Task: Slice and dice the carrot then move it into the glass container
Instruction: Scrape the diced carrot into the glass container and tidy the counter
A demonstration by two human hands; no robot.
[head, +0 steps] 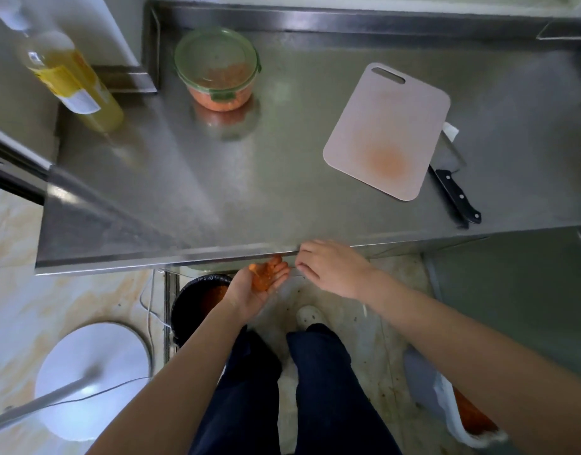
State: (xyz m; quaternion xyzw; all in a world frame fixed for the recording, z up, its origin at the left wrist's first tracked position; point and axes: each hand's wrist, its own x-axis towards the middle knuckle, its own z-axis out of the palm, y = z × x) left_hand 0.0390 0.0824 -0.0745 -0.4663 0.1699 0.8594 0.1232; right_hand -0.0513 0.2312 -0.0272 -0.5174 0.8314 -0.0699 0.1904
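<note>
My left hand (pixel 254 287) is cupped palm up just below the counter's front edge, with orange carrot bits (pixel 266 274) lying on its fingers. My right hand (pixel 331 267) hovers beside it at the edge, fingers loosely bent and holding nothing. The glass container (pixel 216 68) stands at the back left of the steel counter with its green-rimmed lid on and diced carrot inside. A pale cutting board (pixel 387 126), stained orange near its front, lies at the right. A black-handled knife (pixel 456 195) lies along the board's right side.
A yellow bottle (pixel 69 80) lies tilted at the far left. Under the counter, below my left hand, stands a black bin (pixel 197 300) with orange scraps in it. A white round stand base (pixel 92 379) and cables lie on the floor at the left.
</note>
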